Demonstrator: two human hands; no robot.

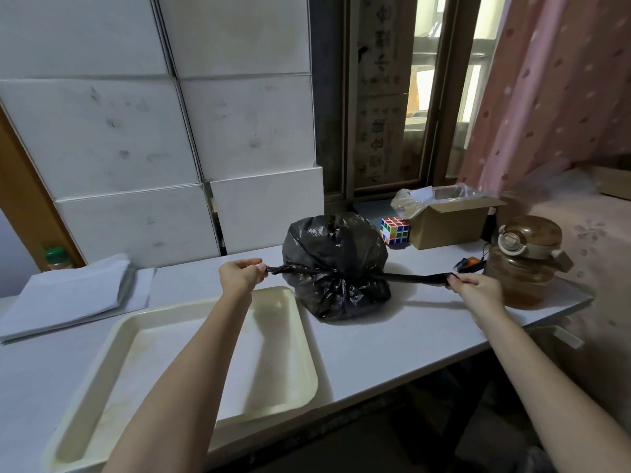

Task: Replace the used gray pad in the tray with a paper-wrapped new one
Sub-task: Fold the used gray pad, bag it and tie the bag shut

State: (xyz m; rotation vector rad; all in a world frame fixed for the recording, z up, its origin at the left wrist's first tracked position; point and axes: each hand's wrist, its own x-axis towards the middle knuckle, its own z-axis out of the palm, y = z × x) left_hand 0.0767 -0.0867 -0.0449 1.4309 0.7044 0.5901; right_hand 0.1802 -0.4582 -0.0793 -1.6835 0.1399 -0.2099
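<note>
**Bag knotted, tray bare, new pad not yet fetched**

Tray (280,380) at the near edge of the table (375,343), cream, stained along its rim, no gray pad visible in it. Used pad nowhere in view; probably inside the black bag (336,254) just beyond the tray's far right corner, though not possible to confirm. Paper-wrapped stack (71,295) well to the left, near the table's back edge, apparently the new pads.

Hands well apart, one on each side of the bag. Left hand (240,276) clamped on one twisted tail (293,269) of the bag's mouth, fingers curled round it. Right hand (476,290) pinched on the other tail (416,278), pulled out taut to the right. Knot seemingly being drawn tight at the bag's front.

Beyond: cube (394,230) and carton (450,223) behind the bag, brown jug (527,261) close to the right hand, white boxes (170,131) stacked behind.

Risks from here, as judgement: thin plastic torn by too hard a pull, spilling the contents; jug knocked by the right hand if a tail slipped free; bag dragged against the tray.
</note>
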